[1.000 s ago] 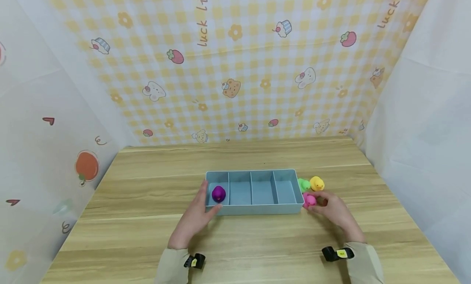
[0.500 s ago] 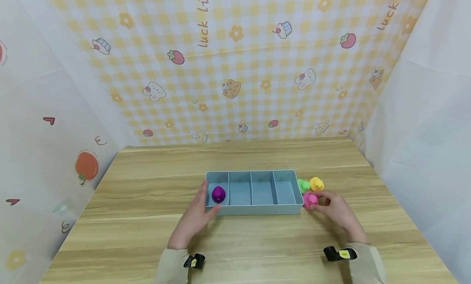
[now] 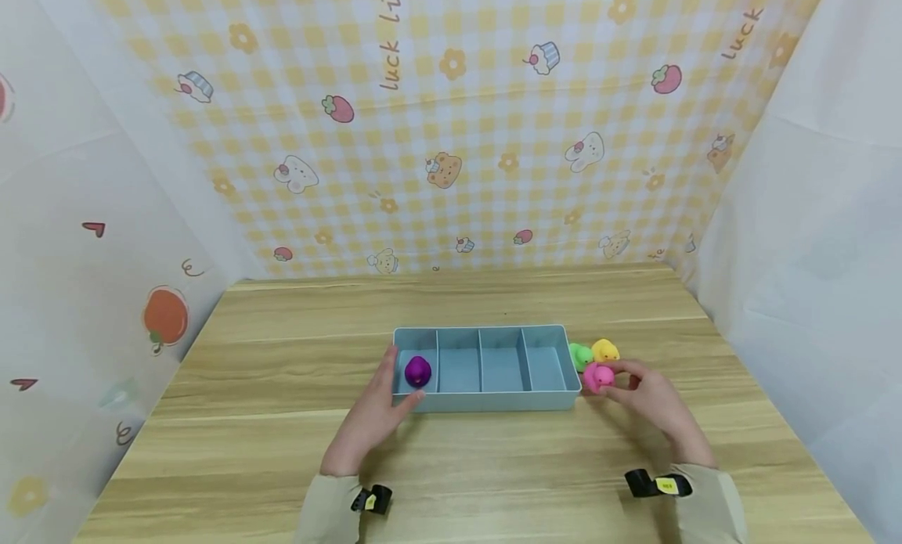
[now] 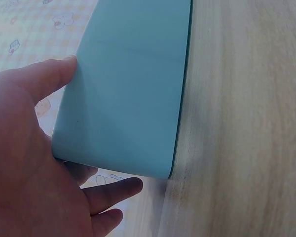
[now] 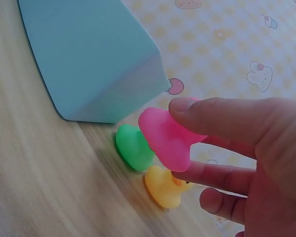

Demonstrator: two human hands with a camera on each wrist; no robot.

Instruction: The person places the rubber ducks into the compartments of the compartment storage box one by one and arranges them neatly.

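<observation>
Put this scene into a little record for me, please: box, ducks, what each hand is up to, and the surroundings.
Box: pale blue, four compartments in a row
In the box: purple duck, leftmost compartment
Left hand: touching the box's left end
Right hand: pinching the pink duck, outside the box
Other ducks: green duck and yellow duck, both to the right of the box, on the table
Duck count: four
Backdrop: yellow-and-white checked cloth with cartoon prints

The yellow-checked cloth (image 3: 479,125) is showing "luck lif" and, further right, "luck"; yellow wrist labels (image 3: 667,485) are carrying unreadable marks.
</observation>
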